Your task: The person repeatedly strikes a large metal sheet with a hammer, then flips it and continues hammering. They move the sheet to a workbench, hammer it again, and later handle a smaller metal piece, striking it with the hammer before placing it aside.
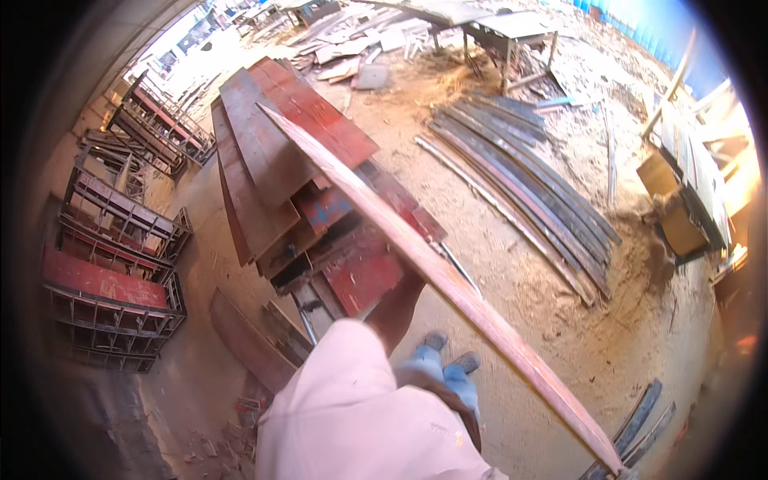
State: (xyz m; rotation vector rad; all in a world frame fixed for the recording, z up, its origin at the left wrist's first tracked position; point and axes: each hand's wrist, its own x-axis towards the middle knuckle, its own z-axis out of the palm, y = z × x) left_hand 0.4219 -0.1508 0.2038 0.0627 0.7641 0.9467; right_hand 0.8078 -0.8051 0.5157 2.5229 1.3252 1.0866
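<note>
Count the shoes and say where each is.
2: one shoe below the long plank in the picture, the other shoe to its right and slightly lower, both by the blue trousers.

Daylight is flooding the sandy ground (576, 344). A blue wall (644, 28) is rising at far right.

Long board (448, 280) slanting, red panels (320, 108) piled

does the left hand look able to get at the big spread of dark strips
Probably not: the left forearm runs up to the long plank, which slants across its way, and the dark strips lie on the far side.
</note>
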